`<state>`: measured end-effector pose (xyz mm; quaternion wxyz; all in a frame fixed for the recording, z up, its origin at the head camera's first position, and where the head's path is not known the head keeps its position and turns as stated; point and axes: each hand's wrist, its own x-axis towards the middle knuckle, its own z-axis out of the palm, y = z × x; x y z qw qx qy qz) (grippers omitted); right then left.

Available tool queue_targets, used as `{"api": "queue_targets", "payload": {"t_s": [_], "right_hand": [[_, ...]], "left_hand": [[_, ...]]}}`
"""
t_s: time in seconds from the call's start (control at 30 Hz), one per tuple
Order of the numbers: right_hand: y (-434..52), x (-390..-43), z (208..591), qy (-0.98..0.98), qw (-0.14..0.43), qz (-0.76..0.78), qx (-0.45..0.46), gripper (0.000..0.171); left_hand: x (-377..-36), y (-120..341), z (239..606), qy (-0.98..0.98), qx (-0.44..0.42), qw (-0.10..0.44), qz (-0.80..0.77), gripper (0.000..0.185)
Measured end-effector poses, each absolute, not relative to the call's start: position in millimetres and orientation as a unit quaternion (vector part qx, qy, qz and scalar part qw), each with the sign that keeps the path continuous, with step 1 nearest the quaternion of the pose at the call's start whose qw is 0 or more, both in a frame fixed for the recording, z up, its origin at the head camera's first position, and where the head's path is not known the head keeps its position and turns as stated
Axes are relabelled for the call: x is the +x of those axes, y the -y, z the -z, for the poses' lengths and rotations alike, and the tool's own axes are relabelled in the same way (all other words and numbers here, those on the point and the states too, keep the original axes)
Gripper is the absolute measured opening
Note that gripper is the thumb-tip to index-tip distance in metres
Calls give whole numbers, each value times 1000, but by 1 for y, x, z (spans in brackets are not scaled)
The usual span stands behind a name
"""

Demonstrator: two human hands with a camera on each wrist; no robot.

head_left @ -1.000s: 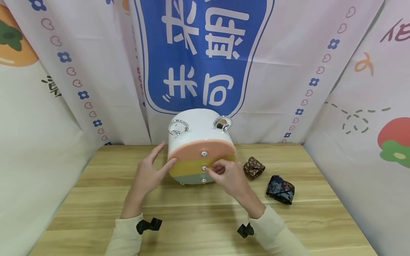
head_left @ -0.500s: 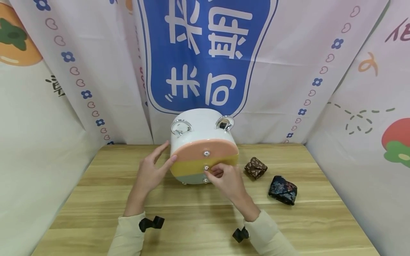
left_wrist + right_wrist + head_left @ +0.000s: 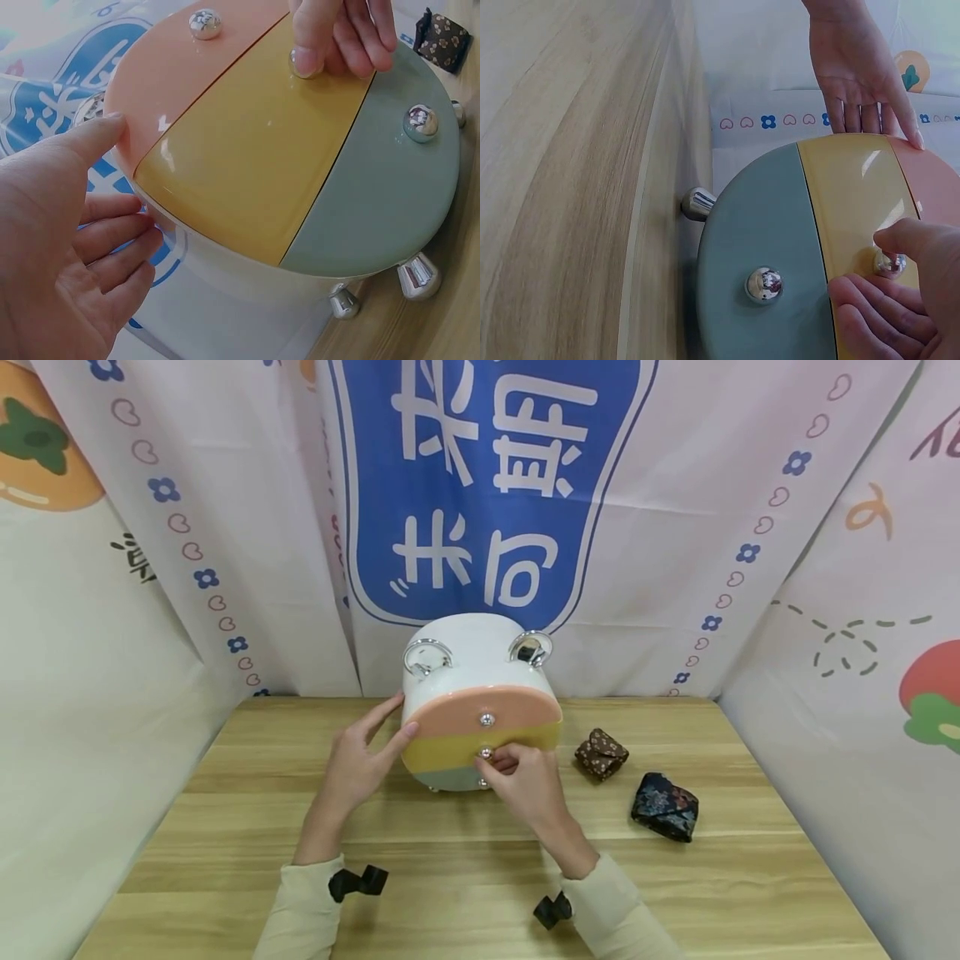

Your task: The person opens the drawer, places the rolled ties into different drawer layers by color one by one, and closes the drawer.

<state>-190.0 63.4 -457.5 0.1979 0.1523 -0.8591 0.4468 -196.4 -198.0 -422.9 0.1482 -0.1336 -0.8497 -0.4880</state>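
Pinching the middle silver knob (image 3: 485, 752) between thumb and fingertips, the right hand (image 3: 527, 785) holds the yellow drawer (image 3: 465, 750) of a small white drawer box (image 3: 480, 702). The box stands at the table's (image 3: 480, 868) 12 o'clock, near the back edge. Its front shows a peach drawer (image 3: 457, 717) on top, yellow in the middle, grey-green drawer (image 3: 450, 777) at the bottom. The left hand (image 3: 360, 764) rests flat, fingers straight, against the box's 9 o'clock side, thumb on the front rim. At 3 o'clock of the box lies a brown floral pouch (image 3: 602, 753); farther toward 4 o'clock, a dark blue floral pouch (image 3: 663, 806).
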Motion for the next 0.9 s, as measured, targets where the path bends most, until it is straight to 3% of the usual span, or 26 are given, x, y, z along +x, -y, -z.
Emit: {"api": "queue_targets", "payload": {"t_s": [0.9], "right_hand": [[-61, -187, 458, 864, 234, -415, 161, 16]], "left_hand": [[-195, 199, 425, 848, -132, 136, 494, 58]]}}
